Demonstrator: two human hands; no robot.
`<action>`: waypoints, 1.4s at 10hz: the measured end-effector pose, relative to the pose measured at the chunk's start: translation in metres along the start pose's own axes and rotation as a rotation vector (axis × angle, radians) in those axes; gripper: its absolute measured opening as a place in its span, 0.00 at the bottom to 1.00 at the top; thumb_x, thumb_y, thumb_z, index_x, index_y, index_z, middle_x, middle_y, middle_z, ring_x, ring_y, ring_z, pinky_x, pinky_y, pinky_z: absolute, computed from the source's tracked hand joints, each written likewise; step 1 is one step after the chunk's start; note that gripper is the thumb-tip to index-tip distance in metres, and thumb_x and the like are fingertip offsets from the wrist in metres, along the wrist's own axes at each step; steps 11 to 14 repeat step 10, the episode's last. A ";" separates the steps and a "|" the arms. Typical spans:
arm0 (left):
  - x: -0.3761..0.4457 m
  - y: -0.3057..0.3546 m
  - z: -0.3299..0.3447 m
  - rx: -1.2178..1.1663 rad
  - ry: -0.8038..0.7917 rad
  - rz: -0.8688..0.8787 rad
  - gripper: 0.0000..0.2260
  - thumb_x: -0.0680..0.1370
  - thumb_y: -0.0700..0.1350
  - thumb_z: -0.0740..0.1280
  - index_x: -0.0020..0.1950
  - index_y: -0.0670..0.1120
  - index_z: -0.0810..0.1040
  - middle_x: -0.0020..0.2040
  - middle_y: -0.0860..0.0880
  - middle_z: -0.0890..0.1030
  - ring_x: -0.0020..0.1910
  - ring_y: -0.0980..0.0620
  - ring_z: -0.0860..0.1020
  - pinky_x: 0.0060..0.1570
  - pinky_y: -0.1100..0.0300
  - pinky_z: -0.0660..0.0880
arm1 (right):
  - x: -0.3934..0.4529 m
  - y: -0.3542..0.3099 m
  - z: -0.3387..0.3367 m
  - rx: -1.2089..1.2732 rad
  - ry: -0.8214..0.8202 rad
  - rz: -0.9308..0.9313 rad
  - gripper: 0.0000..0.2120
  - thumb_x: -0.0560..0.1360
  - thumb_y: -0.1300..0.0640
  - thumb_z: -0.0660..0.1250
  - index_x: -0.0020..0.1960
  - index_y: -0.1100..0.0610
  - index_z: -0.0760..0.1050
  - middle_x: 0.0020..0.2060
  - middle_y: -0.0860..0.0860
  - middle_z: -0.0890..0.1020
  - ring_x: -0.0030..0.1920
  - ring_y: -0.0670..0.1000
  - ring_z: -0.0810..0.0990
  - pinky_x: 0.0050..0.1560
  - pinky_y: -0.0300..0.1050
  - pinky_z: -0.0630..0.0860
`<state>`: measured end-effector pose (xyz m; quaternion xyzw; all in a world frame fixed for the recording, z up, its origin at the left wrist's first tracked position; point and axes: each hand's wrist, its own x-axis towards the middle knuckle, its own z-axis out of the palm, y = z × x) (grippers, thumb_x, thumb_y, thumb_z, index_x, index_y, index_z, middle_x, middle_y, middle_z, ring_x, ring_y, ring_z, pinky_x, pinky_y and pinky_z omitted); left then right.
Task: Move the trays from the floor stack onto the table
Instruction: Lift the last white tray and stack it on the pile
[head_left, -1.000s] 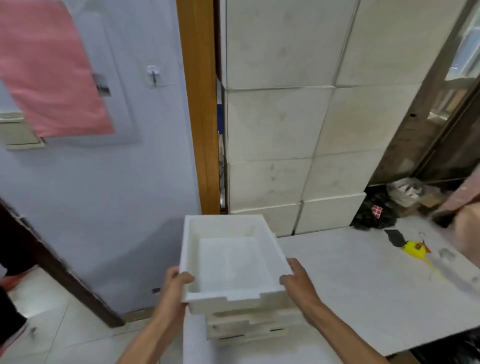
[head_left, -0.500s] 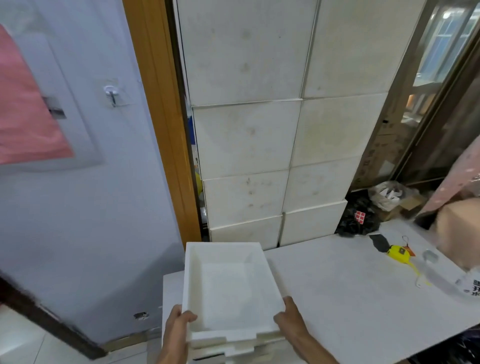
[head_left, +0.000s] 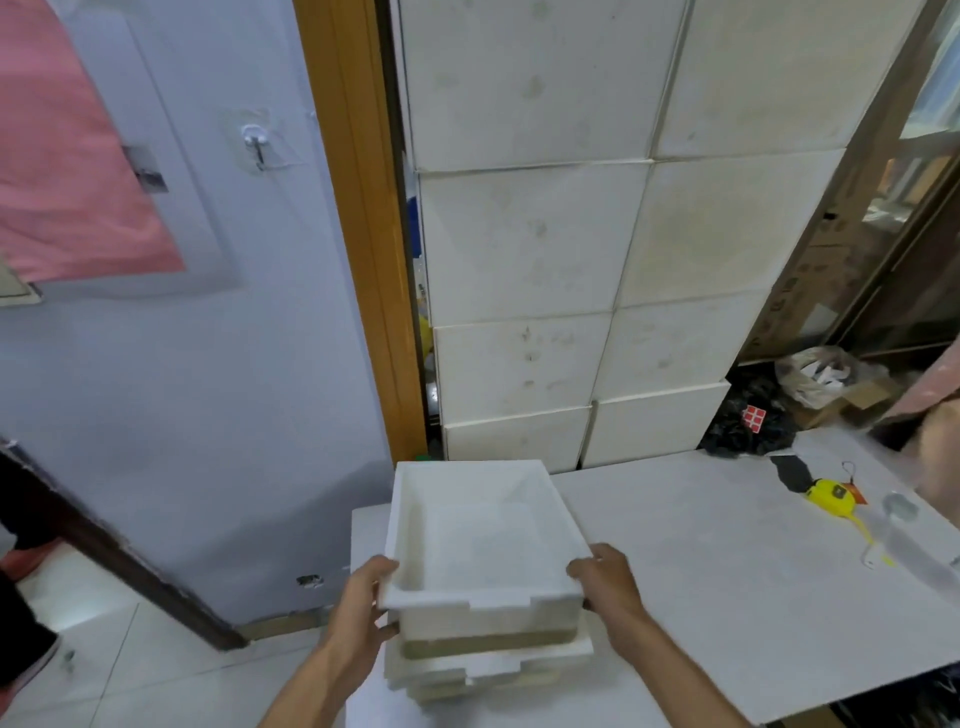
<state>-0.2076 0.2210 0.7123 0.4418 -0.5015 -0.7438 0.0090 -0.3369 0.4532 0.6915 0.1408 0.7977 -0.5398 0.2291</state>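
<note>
Here, in the head view, the left hand and right hand each have their grip clamped on a side rim of the top tray, which sits over the tray stack at the worktop's near left corner. To do this well, lower it level and square so it nests. Since half a second ago, the tray looks lifted clear, a gap showing beneath.
</note>
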 end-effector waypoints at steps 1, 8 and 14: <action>-0.004 0.004 -0.007 -0.024 -0.074 0.001 0.06 0.75 0.44 0.61 0.43 0.45 0.76 0.46 0.44 0.79 0.48 0.44 0.76 0.50 0.49 0.74 | -0.007 -0.009 -0.012 0.189 -0.090 0.032 0.06 0.72 0.68 0.63 0.48 0.65 0.76 0.45 0.60 0.82 0.45 0.60 0.80 0.49 0.54 0.79; -0.040 -0.058 -0.010 0.141 0.231 0.073 0.12 0.79 0.43 0.63 0.35 0.42 0.73 0.41 0.43 0.77 0.42 0.44 0.77 0.56 0.45 0.76 | -0.068 0.054 -0.010 0.024 0.026 0.051 0.08 0.73 0.59 0.62 0.46 0.63 0.77 0.38 0.55 0.81 0.43 0.59 0.83 0.56 0.62 0.78; -0.052 -0.068 -0.018 0.135 0.257 0.082 0.10 0.79 0.49 0.62 0.47 0.42 0.74 0.52 0.40 0.78 0.50 0.42 0.75 0.53 0.49 0.74 | -0.074 0.058 -0.015 -0.043 0.066 0.010 0.10 0.77 0.51 0.62 0.50 0.57 0.75 0.53 0.57 0.81 0.50 0.55 0.79 0.55 0.51 0.75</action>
